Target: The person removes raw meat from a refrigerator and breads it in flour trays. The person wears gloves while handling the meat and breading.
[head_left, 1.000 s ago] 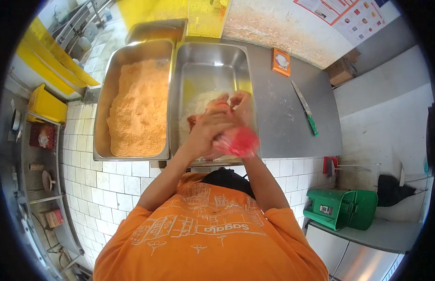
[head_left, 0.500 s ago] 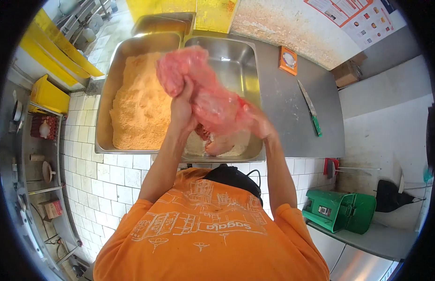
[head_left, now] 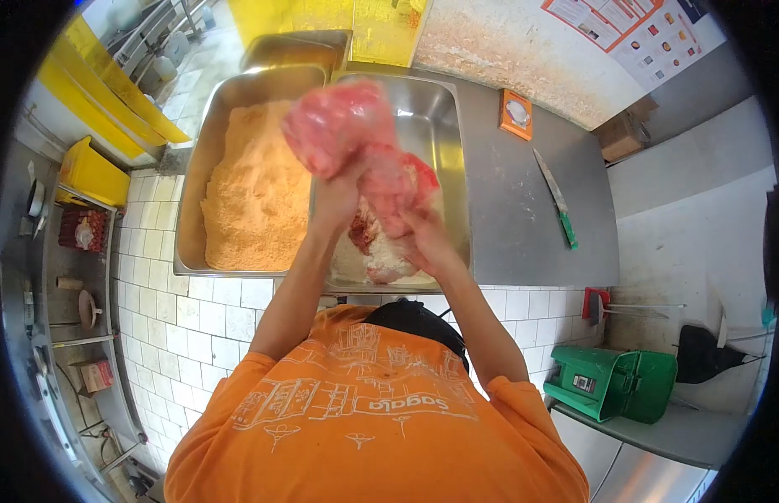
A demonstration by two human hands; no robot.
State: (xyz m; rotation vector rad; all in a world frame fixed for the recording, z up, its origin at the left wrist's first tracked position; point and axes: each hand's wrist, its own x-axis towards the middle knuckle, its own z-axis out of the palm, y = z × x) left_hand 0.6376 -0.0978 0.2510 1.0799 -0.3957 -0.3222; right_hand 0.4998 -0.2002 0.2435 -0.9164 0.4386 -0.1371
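Note:
A shiny pink-red plastic bag (head_left: 339,126) that looks full of raw meat is held up at a slant over the right steel pan (head_left: 462,168). My left hand (head_left: 339,191) grips it from below near its middle, fingers closed. My right hand (head_left: 427,241) is closed on its lower right end; motion blurs both hands and the bag. Under them in the pan lie pieces of raw meat (head_left: 389,258), partly coated with pale flour. Some of this meat is hidden by the hands and bag.
Left of it stands a steel pan (head_left: 188,193) of orange breading (head_left: 251,197). On the steel counter (head_left: 511,210) lie a green-handled knife (head_left: 557,201) and an orange box (head_left: 516,115). A green bin (head_left: 607,381) is at lower right, a shelf rack (head_left: 79,285) at left.
My right hand has moved left and inward with its end of the bag. The bag now looks more bunched, its upper part tipped further right. The pans stay put.

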